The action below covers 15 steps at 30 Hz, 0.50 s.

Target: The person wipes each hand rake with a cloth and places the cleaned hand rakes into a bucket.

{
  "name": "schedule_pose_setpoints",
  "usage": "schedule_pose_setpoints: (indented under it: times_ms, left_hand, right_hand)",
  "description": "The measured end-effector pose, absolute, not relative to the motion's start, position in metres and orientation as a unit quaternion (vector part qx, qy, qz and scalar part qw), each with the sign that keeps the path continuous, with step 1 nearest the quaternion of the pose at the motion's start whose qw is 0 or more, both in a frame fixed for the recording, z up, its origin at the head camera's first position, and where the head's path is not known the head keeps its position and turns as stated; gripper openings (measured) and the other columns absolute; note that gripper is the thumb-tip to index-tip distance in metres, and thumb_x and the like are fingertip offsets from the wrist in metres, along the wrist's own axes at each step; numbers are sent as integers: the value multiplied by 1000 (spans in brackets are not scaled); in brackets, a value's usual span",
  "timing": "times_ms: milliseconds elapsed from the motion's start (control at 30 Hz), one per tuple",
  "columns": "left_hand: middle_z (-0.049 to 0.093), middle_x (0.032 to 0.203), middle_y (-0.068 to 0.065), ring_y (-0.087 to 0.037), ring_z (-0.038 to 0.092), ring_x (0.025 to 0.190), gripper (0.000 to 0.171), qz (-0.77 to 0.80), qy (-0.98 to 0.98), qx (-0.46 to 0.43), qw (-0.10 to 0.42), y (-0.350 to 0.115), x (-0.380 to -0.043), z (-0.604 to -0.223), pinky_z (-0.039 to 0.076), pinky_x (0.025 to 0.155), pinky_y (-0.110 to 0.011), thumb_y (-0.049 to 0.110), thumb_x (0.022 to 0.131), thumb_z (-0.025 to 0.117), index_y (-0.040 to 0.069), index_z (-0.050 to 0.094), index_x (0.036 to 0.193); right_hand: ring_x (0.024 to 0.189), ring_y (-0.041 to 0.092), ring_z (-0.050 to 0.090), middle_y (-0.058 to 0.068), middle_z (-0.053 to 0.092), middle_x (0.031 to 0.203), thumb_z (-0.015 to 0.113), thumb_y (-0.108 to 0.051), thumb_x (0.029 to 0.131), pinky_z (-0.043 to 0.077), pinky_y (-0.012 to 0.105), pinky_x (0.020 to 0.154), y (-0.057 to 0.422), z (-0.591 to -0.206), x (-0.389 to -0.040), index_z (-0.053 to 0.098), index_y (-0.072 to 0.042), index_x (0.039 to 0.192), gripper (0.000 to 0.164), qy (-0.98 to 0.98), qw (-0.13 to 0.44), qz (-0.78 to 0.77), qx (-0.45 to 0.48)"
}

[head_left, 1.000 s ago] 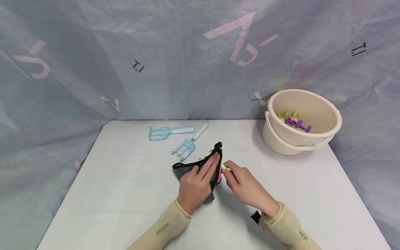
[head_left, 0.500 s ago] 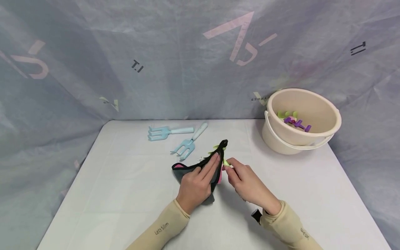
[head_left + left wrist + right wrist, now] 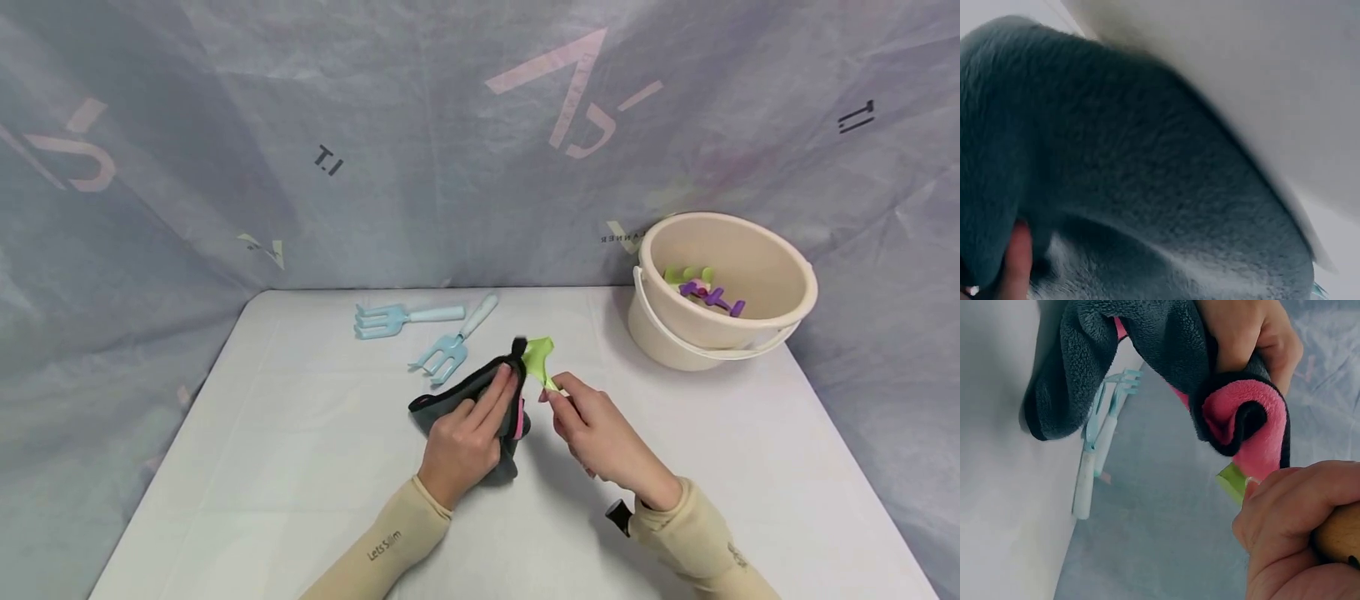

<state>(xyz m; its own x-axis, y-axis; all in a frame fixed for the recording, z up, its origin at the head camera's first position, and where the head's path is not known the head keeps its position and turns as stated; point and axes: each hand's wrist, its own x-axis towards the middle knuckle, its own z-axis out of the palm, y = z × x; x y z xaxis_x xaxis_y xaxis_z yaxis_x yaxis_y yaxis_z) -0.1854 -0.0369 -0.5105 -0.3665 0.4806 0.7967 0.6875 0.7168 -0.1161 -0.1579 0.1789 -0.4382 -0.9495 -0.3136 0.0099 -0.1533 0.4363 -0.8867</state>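
My left hand (image 3: 461, 450) grips a plush dark grey cloth (image 3: 442, 411) with black edging and a pink reverse side, two fingers stretched along it. In the left wrist view, the cloth (image 3: 1147, 137) fills much of the picture, with one finger (image 3: 1017, 262) at lower left. My right hand (image 3: 600, 433) holds a small green hand rake (image 3: 537, 357) by its handle; its head stands beside the cloth's upper corner. In the right wrist view, the rake's wooden handle (image 3: 1341, 534) shows inside the curled fingers, and the cloth's pink side (image 3: 1266, 425) overlaps the green head.
Two light blue hand forks (image 3: 384, 320) lie on the white table (image 3: 300, 433) beyond the cloth. At the back right stands a cream bucket (image 3: 675, 333) with its handle down, holding a purple rake (image 3: 712, 297) and a green one (image 3: 686, 273). A grey curtain (image 3: 420, 167) hangs behind.
The green rake's head has come out from behind the cloth to its right side, the right hand shifting slightly up and right. The left hand and cloth have moved slightly left.
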Motion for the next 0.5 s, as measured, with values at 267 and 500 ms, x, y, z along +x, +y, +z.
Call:
schedule_pose_setpoints:
  times_ms: [267,500]
  left_hand:
    - [67,140,-7,-13,68,71,71,-218,-826,-358,377,-38,-184,-509,53,57,-21,-5,69,48,4,67,136]
    - [63,144,-15,-24,63,131,79,-426,-781,-349,293,-34,-175,-499,52,103,-22,-12,67,47,2,58,145]
  right_hand:
    - [32,9,41,-1,46,60,41,-22,114,38,32,30,176,-442,-160,58,-9,109,21,834,83,-529,-135]
    - [32,9,42,-2,46,58,40,-25,114,41,32,31,174,-444,-159,58,-15,111,21,832,81,-527,-152]
